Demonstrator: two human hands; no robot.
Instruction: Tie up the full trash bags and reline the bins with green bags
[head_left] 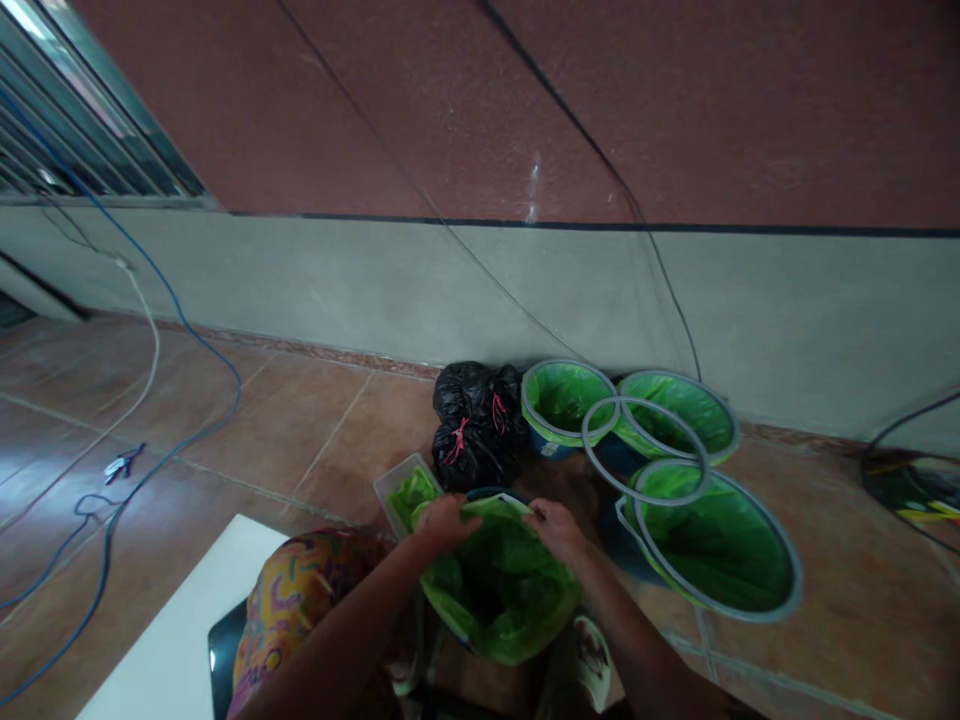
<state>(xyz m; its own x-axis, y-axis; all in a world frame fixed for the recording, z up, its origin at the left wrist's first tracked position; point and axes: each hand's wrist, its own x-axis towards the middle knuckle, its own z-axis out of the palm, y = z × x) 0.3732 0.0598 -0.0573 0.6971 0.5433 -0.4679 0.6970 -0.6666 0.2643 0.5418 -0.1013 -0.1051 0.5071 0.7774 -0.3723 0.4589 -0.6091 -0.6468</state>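
I judge I'm mid-way lining the dark round bin: the crumpled green plastic bag point(499, 585) sits over its mouth in front of me, my left hand point(448, 522) and right hand point(556, 528) pinched on its far edge. Next, stretching it evenly around the rim, near the tied black bags point(474, 425).

Location type: a plain utility or service area of a building, floored in brown tiles point(315, 420). Beyond the hands stands a two-tone wall point(450, 200), red-brown above and grey below, with thin wires running down it; a louvred window point(82, 140) lies far up-left. Lined bins point(566, 405) and tied black bags point(472, 425) sit just past the hands, loose cables point(172, 320) well left.
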